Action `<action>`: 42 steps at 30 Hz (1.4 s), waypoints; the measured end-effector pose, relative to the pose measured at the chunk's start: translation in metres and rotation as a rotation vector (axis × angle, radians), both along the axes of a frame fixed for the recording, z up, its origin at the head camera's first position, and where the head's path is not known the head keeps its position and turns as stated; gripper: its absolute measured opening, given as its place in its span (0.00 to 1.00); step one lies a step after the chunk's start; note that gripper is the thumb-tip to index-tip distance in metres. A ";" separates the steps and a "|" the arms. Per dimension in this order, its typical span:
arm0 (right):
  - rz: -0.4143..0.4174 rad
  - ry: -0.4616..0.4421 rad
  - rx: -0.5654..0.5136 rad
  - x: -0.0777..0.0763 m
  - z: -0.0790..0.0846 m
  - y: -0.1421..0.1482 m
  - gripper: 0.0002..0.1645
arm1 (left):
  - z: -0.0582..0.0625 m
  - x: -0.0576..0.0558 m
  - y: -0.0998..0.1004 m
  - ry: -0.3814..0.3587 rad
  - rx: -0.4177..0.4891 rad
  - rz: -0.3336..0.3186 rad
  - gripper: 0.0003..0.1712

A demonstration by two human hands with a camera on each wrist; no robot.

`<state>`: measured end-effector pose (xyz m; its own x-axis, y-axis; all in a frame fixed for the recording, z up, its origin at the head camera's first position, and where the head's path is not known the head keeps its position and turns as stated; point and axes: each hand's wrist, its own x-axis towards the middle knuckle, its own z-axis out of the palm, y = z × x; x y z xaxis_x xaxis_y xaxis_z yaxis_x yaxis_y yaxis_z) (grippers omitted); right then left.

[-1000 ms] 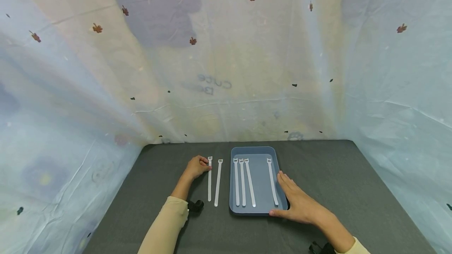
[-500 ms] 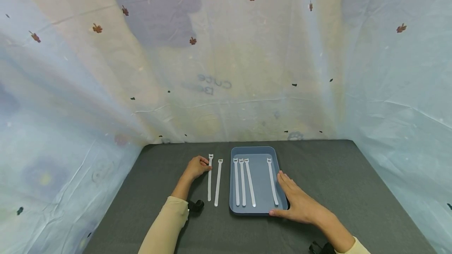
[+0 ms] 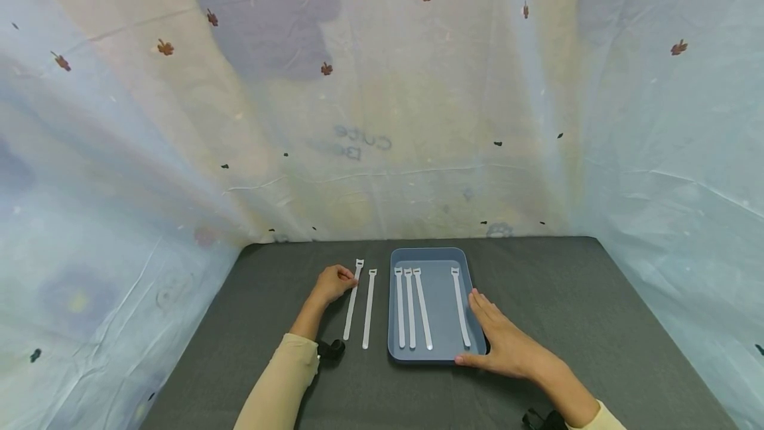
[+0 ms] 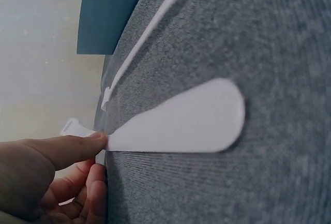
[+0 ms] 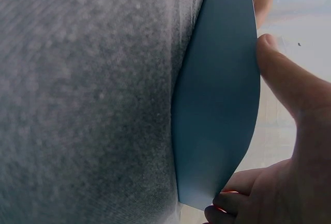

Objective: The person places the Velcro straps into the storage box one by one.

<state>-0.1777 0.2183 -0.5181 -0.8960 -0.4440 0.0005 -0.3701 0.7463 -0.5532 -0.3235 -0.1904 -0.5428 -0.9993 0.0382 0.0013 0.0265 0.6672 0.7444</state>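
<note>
My left hand [image 3: 333, 283] pinches a white cable strap [image 3: 352, 310] with a slotted head between thumb and fingertips. The left wrist view shows the rounded tail of this strap [image 4: 181, 120] spreading towards the camera, close to the grey cloth. A second strap [image 3: 369, 310] lies on the cloth just to its right. Several more straps, such as one leaning strap [image 3: 424, 310], lie lengthwise inside the blue tray [image 3: 438, 354]. My right hand [image 3: 504, 344] rests against the tray's near right corner, thumb at the front rim and straight fingers along the right side.
Dark grey cloth [image 3: 549, 284] covers the table. A pale patterned curtain [image 3: 382, 204] hangs behind it and at both sides. Black wrist mounts, such as the left mount [image 3: 331, 349], sit under the wrists.
The strap in my left hand has turned: its head has shifted up and right, its tail to the left. My right hand and the tray have stayed put.
</note>
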 end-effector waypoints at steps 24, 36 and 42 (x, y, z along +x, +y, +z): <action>0.006 0.014 0.009 -0.001 -0.001 0.000 0.79 | 0.016 0.005 -0.005 0.009 0.238 -0.034 0.06; 0.006 0.007 0.005 0.000 0.001 0.001 0.79 | 0.039 0.011 0.001 0.013 0.365 -0.108 0.13; 0.011 0.013 0.004 0.000 0.004 0.001 0.79 | 0.055 0.016 0.007 -0.016 0.415 -0.166 0.18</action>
